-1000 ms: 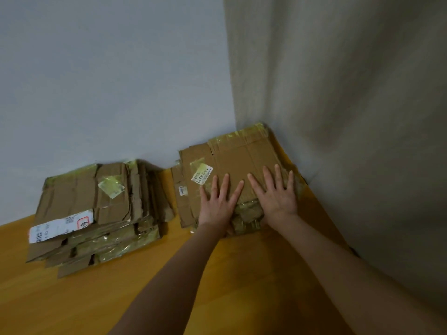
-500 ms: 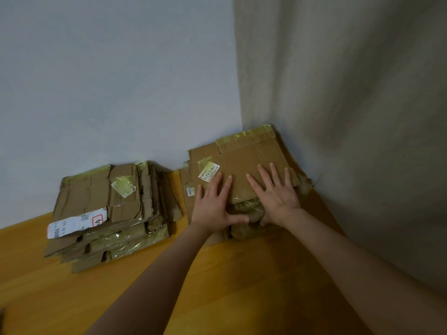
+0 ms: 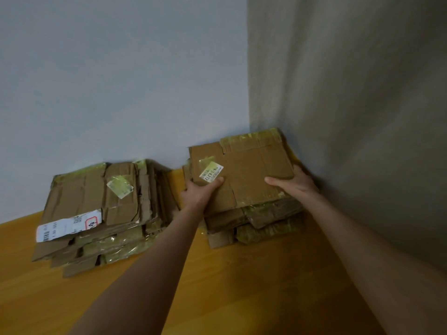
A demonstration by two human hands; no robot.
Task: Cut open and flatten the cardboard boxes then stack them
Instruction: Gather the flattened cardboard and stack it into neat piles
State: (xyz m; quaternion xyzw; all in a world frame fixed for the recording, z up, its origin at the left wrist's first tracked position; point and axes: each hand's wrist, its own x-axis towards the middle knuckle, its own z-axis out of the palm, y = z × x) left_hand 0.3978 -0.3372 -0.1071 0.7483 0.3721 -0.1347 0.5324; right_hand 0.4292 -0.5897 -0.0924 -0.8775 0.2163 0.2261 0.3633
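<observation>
A stack of flattened brown cardboard boxes (image 3: 251,172) lies in the corner where the two walls meet, with a small white label on its top sheet. My left hand (image 3: 197,193) grips the stack's left side, thumb on top near the label. My right hand (image 3: 294,183) grips its right side, thumb over the top sheet and fingers hidden beyond the edge. The top sheets look tilted up off the lower taped layers (image 3: 266,223). A second stack of flattened boxes (image 3: 101,209) lies to the left against the wall.
The stacks rest on a wooden floor (image 3: 217,286). A pale wall (image 3: 121,81) runs behind them. A beige curtain or wall (image 3: 350,117) closes off the right side, right beside the held stack.
Both hands lay flat pressing on top of the right stack; now they have slid to its left and right sides and grip it, thumbs on top.
</observation>
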